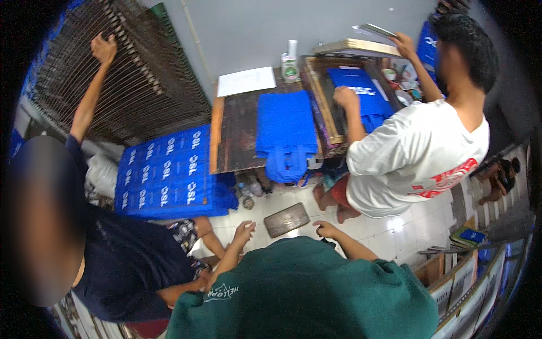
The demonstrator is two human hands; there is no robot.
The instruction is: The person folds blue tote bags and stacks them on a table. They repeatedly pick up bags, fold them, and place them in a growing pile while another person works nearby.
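Observation:
My left hand [244, 233] hovers over the tiled floor in front of my green shirt, fingers loosely apart and holding nothing visible. My right hand [325, 229] is raised likewise, fingers partly stretched out; a small dark item shows beneath it, too unclear to name. Between and just beyond both hands, a brown rectangular block [286, 220] lies on the floor, touched by neither. Farther ahead, a blue fabric bag [287, 121] lies flat on the dark worktable [237, 133], its handle end hanging over the near edge.
Left, a person in dark clothes reaches to a wire drying rack [107, 73] above stacked blue printed sheets [161, 172]. Right, a person in a white shirt leans over a wooden frame [315, 85] with a blue printed bag [361, 93]. A white bottle [290, 62] and paper [246, 81] sit behind.

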